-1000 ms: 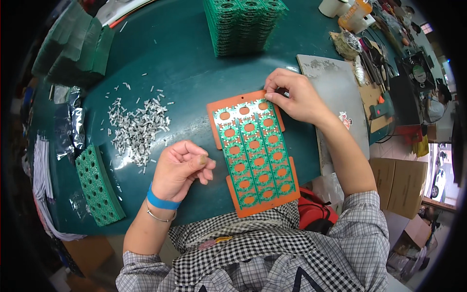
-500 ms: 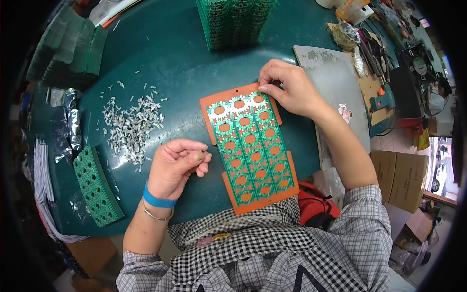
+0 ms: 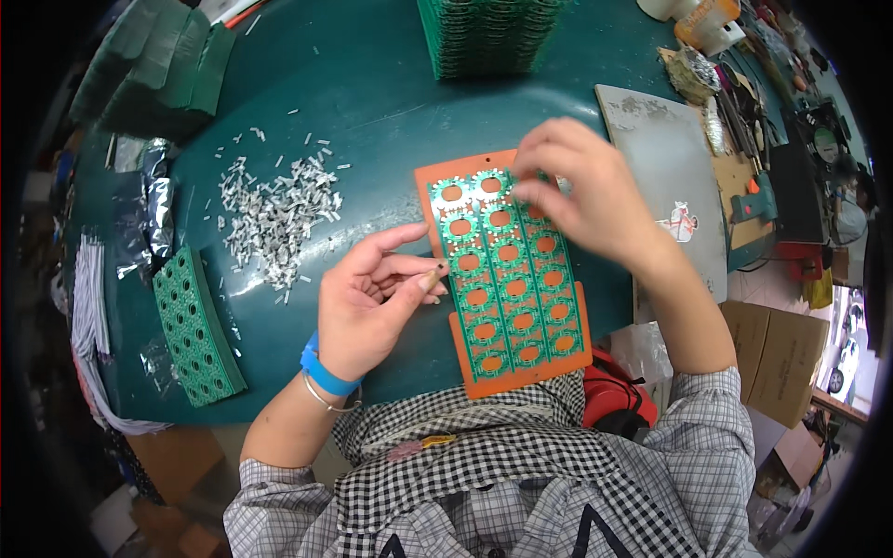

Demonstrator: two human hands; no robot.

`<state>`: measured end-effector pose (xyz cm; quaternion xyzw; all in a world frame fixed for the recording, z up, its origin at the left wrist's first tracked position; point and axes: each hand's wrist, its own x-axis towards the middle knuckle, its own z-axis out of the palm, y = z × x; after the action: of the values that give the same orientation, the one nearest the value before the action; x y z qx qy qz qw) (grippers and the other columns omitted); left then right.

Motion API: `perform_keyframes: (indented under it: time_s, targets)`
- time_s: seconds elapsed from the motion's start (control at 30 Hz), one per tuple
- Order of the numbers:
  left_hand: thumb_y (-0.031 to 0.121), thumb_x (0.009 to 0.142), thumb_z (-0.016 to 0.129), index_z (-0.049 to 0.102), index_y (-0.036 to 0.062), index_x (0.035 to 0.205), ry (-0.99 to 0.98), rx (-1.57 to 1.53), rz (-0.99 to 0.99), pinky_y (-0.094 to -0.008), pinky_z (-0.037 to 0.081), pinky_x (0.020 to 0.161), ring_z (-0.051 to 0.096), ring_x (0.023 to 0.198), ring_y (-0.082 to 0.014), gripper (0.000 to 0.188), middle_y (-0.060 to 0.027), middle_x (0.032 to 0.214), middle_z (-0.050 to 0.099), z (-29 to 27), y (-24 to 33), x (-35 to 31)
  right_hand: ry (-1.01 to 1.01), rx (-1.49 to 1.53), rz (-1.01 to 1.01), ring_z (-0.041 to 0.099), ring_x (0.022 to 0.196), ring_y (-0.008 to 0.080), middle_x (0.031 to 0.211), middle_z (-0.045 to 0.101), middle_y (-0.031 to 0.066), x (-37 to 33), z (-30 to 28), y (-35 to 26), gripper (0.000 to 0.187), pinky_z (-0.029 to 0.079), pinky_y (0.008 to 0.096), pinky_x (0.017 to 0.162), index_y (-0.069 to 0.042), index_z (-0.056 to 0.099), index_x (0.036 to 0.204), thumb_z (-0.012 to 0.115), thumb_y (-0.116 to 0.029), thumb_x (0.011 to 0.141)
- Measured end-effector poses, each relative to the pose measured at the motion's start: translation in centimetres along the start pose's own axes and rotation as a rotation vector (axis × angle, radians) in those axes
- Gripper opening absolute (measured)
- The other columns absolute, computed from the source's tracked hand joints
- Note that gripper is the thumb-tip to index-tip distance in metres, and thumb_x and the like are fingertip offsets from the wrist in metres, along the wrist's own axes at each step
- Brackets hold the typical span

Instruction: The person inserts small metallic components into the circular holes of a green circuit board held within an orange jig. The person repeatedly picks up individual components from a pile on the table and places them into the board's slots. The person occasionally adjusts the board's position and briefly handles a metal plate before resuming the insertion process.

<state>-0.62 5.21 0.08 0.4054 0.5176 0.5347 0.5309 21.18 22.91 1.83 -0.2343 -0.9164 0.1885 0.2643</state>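
An orange tray [image 3: 474, 381] lies tilted near the table's front edge, bearing a green circuit board panel [image 3: 514, 290] with rows of oval holes. My left hand [image 3: 377, 293] is beside the panel's left edge, thumb and a finger pinched together; a tiny dark speck shows at their tips, too small to name. My right hand [image 3: 581, 191] hovers over the panel's upper right corner. Its fingers are bent and smeared by motion, and they hide that corner. Left of the panel spreads a heap of small white-and-grey pieces [image 3: 279, 223].
Stacks of green panels stand at the back middle [image 3: 493, 37] and back left [image 3: 153, 74]. Another green panel stack [image 3: 195, 325] lies at the left, near bundled white wires [image 3: 90, 307]. A grey plate [image 3: 651, 167] lies at the right, with tools and a green-handled tool [image 3: 755, 206] beyond.
My left hand has risen and come closer to the panel's left edge. My right hand has shifted off the tray's top corner, slightly nearer me. The whole view has drifted a little.
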Motion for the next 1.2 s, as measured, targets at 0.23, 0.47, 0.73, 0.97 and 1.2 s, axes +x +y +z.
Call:
perform_keyframes:
  time_s: [0.23,0.47,0.73,0.97,1.2]
  targets:
    - [-0.008,0.089,0.069,0.054,-0.0019,0.135,-0.012,0.363,0.373,-0.0299,0.058,0.084,0.073,0.094,-0.0172,0.049,-0.0144,0.101,0.075,0.9,-0.6,-0.6,-0.067,0.509,-0.009,0.063,0.084,0.0300,0.088,0.061,0.0106,-1.3,2.8,-6.7,0.014,0.051,0.0397,0.073,-0.003,0.063,0.085,0.074,-0.002,0.077]
    - [0.000,0.067,0.083,0.068,0.0050,0.117,0.176,1.098,0.596,-0.0406,0.052,0.089,0.064,0.102,-0.0336,0.053,-0.0136,0.110,0.069,-2.8,1.2,1.7,-0.043,0.387,0.166,0.062,0.079,0.0233,0.092,0.062,0.0096,-0.8,-0.4,-2.9,0.005,0.051,0.0336,0.070,-0.001,0.061,0.083,0.066,-0.002,0.082]
    - [0.019,0.078,0.080,0.071,0.0125,0.103,0.404,1.484,0.243,-0.0422,0.042,0.095,0.057,0.109,-0.0264,0.028,-0.0022,0.109,0.066,-9.1,-0.4,3.5,-0.109,0.207,0.222,0.064,0.081,0.0217,0.099,0.065,0.0078,-2.2,-1.4,2.2,0.007,0.052,0.0333,0.073,0.000,0.065,0.083,0.070,-0.004,0.082]
    - [0.009,0.081,0.077,0.074,0.0088,0.089,0.434,1.293,0.484,-0.0357,0.048,0.083,0.063,0.093,-0.0233,0.009,-0.0043,0.091,0.071,-8.5,-0.2,3.8,-0.103,0.203,0.233,0.065,0.083,0.0269,0.098,0.065,0.0098,-2.3,-0.5,2.4,0.009,0.052,0.0360,0.075,0.000,0.064,0.084,0.071,-0.005,0.083]
    - [0.009,0.099,0.063,0.073,0.0009,0.105,0.388,0.661,0.304,-0.0244,0.047,0.065,0.060,0.073,-0.0127,0.014,-0.0041,0.087,0.069,-8.2,-0.4,3.4,-0.114,0.184,0.199,0.064,0.082,0.0282,0.096,0.064,0.0105,-2.3,-0.6,2.6,0.010,0.052,0.0371,0.074,0.001,0.063,0.085,0.071,-0.005,0.083]
